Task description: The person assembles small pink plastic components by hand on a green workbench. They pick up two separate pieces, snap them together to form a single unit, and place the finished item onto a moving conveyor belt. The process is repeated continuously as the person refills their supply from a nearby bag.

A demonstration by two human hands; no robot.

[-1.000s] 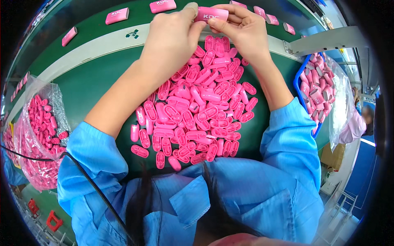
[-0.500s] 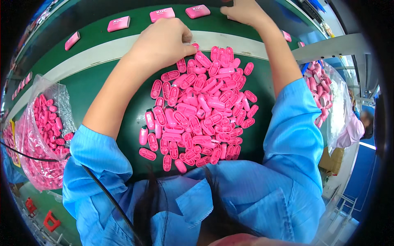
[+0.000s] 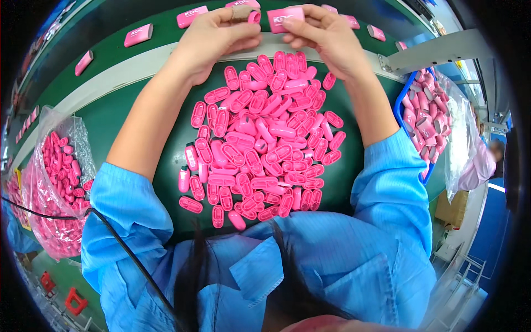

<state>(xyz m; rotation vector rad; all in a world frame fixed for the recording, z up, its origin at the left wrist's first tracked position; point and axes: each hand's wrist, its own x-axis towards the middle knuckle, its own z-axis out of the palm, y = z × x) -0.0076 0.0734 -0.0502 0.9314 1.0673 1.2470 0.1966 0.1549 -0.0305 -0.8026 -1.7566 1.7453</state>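
Note:
My left hand (image 3: 207,44) is closed on a small pink oval cap (image 3: 254,17), pinched between thumb and fingers. A brown wrap shows on one of its fingers. Facing it, my right hand (image 3: 334,44) grips a pink flattened casing (image 3: 284,20) with white print, thumb across its front. Cap and casing are a short gap apart, above the pale rail. Below both hands, a loose heap of pink oval caps (image 3: 260,144) covers the green worktop (image 3: 174,141); many lie hollow side up.
Pink casings like this casing (image 3: 138,35) stand spaced along the green belt beyond the pale rail (image 3: 119,74). A clear bag (image 3: 50,213) of pink parts sits at left. At right is a blue tray (image 3: 399,105) of pink casings. A black cable (image 3: 124,243) crosses my left sleeve.
My right hand has come back from the belt at far right with a casing. My left hand has lifted from the heap's far edge with a cap, and the two have drawn together.

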